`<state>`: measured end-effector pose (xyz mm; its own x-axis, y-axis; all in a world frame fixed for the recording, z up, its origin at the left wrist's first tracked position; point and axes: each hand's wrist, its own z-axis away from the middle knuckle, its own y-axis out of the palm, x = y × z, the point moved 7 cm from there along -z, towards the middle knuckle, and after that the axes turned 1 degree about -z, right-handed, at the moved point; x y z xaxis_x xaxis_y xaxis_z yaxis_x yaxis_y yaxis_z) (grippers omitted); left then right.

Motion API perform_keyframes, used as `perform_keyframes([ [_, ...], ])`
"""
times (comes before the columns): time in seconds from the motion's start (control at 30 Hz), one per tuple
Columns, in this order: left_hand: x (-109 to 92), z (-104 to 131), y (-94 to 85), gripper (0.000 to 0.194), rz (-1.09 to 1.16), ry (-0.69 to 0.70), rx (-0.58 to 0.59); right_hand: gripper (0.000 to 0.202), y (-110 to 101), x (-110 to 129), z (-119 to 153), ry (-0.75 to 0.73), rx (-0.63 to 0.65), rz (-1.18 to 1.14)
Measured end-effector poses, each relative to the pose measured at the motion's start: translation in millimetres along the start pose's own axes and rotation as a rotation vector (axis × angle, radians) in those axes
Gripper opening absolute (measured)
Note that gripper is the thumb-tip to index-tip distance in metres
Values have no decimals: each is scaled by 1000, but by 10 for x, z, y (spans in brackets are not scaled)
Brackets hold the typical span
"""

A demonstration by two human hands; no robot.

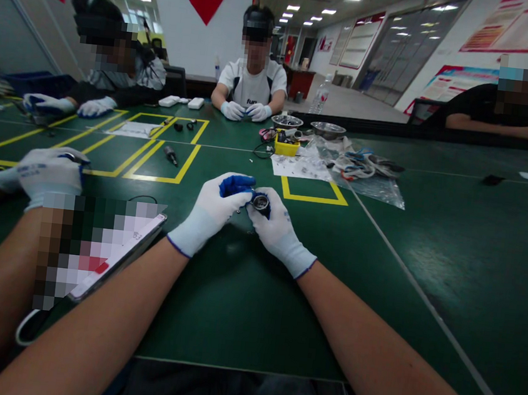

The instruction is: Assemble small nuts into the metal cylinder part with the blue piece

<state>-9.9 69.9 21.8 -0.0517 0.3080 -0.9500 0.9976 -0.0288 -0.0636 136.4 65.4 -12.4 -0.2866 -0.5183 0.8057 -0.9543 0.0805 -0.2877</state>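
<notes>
My right hand [276,225], in a white glove with a blue palm, is closed around a small round black part [261,204]. Its open end faces up toward me and shows a shiny metallic ring inside. My left hand [215,208], gloved the same way, is closed with thumb and fingers bent together right beside the part's left edge. Whatever lies between those fingertips is too small or hidden to make out. Both hands are just above the green table [241,321]. Farther off lies a dark cylindrical piece [171,155] within yellow tape lines.
A yellow box of parts [287,144] stands on white paper, beside a plastic bag with cables [366,167]. Two metal bowls [328,129] are behind. At left are a phone [118,257] and a co-worker's gloved hand [52,175]. Other people sit around the table.
</notes>
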Motion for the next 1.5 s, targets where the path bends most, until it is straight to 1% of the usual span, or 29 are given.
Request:
perform_keyframes([
  [0.13, -14, -3, 15, 29, -46, 21, 20, 19, -3, 9, 1, 25, 14, -7],
  [0.27, -42, 2, 26, 25, -95, 69, 42, 12, -16, 74, 3, 9, 23, 37],
  [0.5, -70, 25, 61, 19, -158, 91, 106, 21, 0, 150, 3, 20, 53, 61],
  [0.67, -83, 63, 110, 15, -179, 87, 146, 20, 11, 148, 8, 19, 61, 64],
  [0.8, -62, 65, 127, 14, -177, 74, 168, 18, 7, 137, 15, 5, 70, 68],
  [0.97, -47, 51, 114, 13, -169, 81, 168, 11, 4, 138, 26, -17, 72, 62],
  [1.1, -42, 62, 124, 15, -167, 71, 171, 15, 21, 132, 32, -6, 81, 51],
  [1.2, -56, 74, 145, 15, -190, 81, 187, 14, 22, 130, 32, -6, 76, 70],
  [1.33, -60, 71, 163, 15, -238, 89, 210, 13, 17, 127, 30, 17, 75, 96],
  [1.5, -32, 61, 168, 15, -277, 74, 209, 12, 16, 146, 30, 60, 95, 106],
])
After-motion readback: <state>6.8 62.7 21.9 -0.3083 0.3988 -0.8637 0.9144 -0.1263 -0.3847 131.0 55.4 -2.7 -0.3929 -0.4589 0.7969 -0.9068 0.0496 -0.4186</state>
